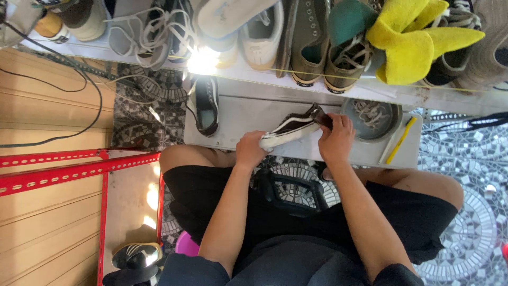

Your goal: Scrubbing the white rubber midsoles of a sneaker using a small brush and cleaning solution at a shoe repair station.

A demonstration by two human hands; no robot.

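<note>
A dark sneaker (293, 126), seemingly light with a soft upper and stiff white sole, is gripped toe-end by the left hand (251, 150) fingers, heel-end by the right hand (336, 139) fingers.

Single head-worn view, looked steeply down past lap onto hands and low grey surface (238, 124); close range, shoe shelf (317, 87) beyond.

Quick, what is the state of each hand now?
Left hand: closed on the white toe of the dark low sneaker.
Right hand: closed on its heel.
</note>
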